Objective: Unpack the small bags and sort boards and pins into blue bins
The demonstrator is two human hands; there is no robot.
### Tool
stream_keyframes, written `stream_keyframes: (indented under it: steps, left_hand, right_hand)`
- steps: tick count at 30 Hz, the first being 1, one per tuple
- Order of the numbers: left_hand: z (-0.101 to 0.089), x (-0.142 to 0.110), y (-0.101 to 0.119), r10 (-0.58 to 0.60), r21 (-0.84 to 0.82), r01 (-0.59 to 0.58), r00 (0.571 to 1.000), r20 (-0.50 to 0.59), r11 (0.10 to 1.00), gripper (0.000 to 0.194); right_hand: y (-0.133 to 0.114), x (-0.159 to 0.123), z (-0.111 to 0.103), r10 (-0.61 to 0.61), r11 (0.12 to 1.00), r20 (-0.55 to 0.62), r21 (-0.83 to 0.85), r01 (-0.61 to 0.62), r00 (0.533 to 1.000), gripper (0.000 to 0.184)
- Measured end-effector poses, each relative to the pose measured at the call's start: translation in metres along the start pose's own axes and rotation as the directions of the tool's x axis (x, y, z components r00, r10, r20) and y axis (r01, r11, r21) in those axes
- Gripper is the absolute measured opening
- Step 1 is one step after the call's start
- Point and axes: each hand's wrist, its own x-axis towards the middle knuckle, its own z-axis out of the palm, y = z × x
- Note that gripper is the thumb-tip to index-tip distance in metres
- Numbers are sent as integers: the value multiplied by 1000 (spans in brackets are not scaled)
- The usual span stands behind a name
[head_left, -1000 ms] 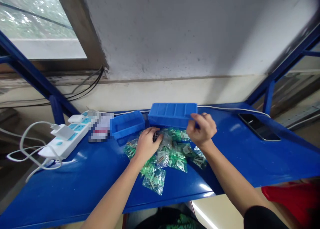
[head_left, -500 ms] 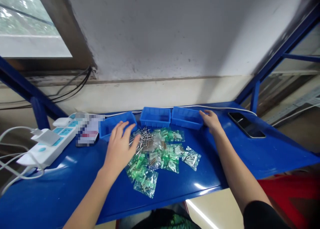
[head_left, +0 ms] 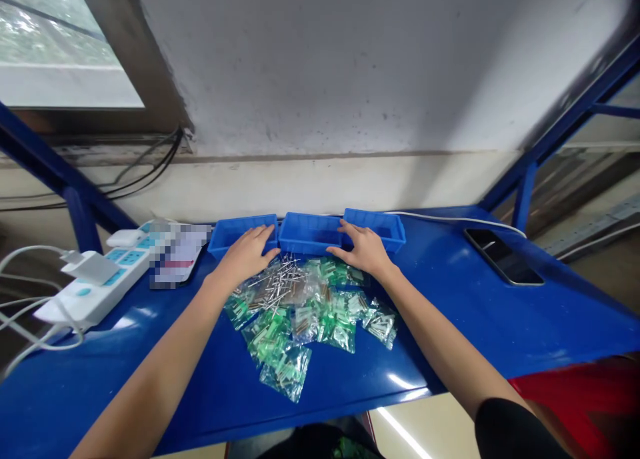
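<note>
Three small blue plastic bins stand in a row at the back of the blue table (head_left: 475,312): a left bin (head_left: 231,231), a middle bin (head_left: 309,233) and a right bin (head_left: 381,223). My left hand (head_left: 246,253) lies flat with fingers spread against the front of the left bin. My right hand (head_left: 364,248) rests open between the middle and right bins, fingertips on their front rims. In front of the bins lies a heap of small clear bags with green parts (head_left: 300,319) and loose metal pins (head_left: 280,282).
A white power strip (head_left: 95,282) with plugs and white cables lies at the left, a blurred card (head_left: 175,257) beside it. A black phone (head_left: 503,255) on a white cable lies at the right. The wall rises just behind the bins; blue frame struts stand at both sides.
The lifted bin was set down beside the others, making a row of three. Both hands then moved to the bins' front edges; the right hand came inward from the right bin's far end.
</note>
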Motion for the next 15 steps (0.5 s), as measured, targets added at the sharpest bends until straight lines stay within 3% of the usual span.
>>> stream_keyframes:
  steps: [6, 11, 15]
  left_hand:
    - [-2, 7, 13, 17, -20, -17, 1000, 10, 1000, 54]
    - [-5, 1, 20, 12, -56, -14, 999, -43, 998, 51]
    - [-6, 0, 16, 52, -57, -53, 998, -24, 997, 53]
  right_hand:
    - [17, 0, -13, -79, 992, 37, 102, 75, 996, 52]
    - [22, -2, -16, -71, 992, 15, 104, 69, 997, 50]
    - [21, -3, -14, -52, 996, 15, 78, 51, 999, 50]
